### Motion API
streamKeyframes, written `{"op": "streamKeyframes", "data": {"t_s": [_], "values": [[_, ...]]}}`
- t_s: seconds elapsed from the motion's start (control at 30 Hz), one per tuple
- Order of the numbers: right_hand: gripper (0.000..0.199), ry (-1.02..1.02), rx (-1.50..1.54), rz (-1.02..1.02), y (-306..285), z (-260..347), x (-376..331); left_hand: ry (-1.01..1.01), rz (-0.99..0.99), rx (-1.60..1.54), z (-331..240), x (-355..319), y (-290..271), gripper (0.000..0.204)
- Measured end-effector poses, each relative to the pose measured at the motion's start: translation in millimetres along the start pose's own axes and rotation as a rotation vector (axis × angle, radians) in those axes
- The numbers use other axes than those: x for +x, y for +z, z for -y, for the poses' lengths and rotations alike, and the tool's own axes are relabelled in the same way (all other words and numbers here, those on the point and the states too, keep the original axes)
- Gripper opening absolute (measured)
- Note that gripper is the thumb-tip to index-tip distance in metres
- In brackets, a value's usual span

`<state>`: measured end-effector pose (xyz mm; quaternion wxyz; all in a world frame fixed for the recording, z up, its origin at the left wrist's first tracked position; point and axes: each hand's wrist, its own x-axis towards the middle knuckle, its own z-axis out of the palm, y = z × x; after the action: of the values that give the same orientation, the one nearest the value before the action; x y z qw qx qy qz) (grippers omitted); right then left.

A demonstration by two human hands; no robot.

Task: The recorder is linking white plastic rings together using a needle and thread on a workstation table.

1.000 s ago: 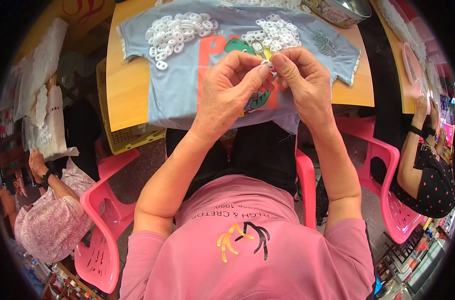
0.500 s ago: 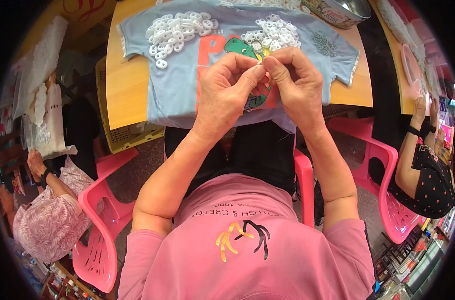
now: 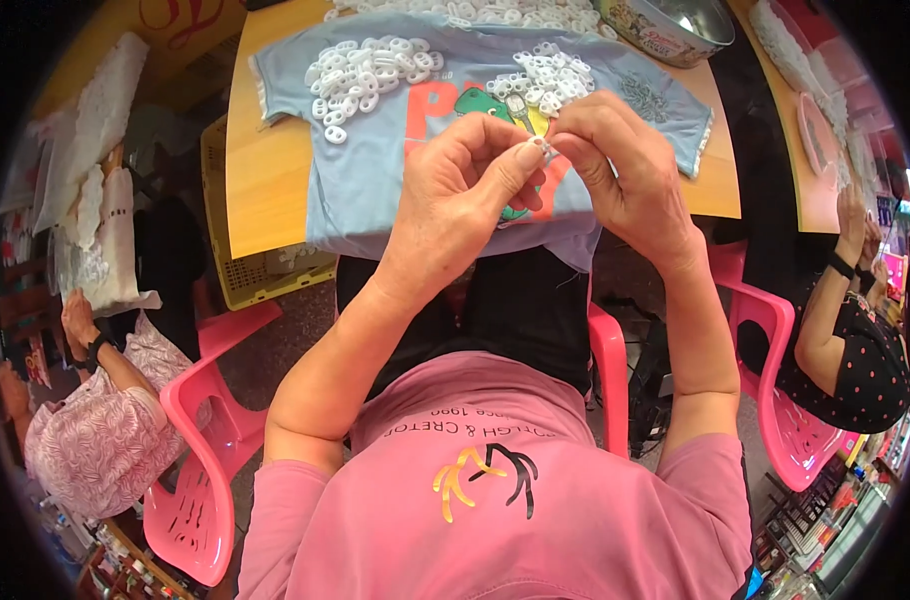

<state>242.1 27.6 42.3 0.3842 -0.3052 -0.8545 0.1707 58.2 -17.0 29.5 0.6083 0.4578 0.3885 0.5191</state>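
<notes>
Close together over the blue T-shirt (image 3: 355, 185), both my hands pinch one small white plastic piece (image 3: 541, 146). My left hand (image 3: 460, 185) grips it between thumb and forefinger, the other fingers curled beneath. From the other side, my right hand (image 3: 630, 170) has its thumb and bent forefinger at the piece. Its exact shape is mostly covered by the fingertips. Beyond the hands lie two heaps on the shirt: a left heap of white oval pieces with holes (image 3: 365, 75), and a smaller right heap of similar white pieces (image 3: 547, 78).
The shirt covers a wooden table (image 3: 265, 190); more white pieces lie along its far side beside a round metal tin (image 3: 675, 35). A yellow crate (image 3: 260, 285) stands below left. Pink chairs (image 3: 190, 460) flank me, with a person (image 3: 115, 430) at left and another (image 3: 855, 350) at right.
My right hand has shifted right and turned, its wrist swinging outward. The white piece shows more between the fingertips. My left hand stays nearly in place.
</notes>
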Motion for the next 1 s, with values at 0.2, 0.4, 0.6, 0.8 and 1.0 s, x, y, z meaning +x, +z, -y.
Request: {"op": "streamKeyframes", "data": {"t_s": [0.2, 0.4, 0.6, 0.8, 1.0], "values": [[0.006, -0.071, -0.013, 0.069, 12.9, 25.6, 8.3, -0.019, 0.008, -0.045, -12.6, -20.8, -14.4, 0.013], [0.008, -0.095, 0.005, -0.017, 46.0, 46.7, 12.1, 0.006, -0.070, 0.029, -22.6, -39.7, -31.2, 0.009], [0.007, -0.065, 0.045, -0.043, 90.5, 61.6, 25.3, -0.006, -0.236, 0.051, -25.6, -59.4, -61.6, 0.009], [0.012, 0.161, 0.316, 0.160, 124.6, 80.4, 61.2, 0.004, -0.298, 0.098, -40.4, -90.5, -122.1, 0.012], [0.017, 0.043, -0.120, 0.089, 172.7, 77.4, 95.6, 0.052, -0.436, 0.059, -43.1, -102.5, -151.2, 0.013]]}}
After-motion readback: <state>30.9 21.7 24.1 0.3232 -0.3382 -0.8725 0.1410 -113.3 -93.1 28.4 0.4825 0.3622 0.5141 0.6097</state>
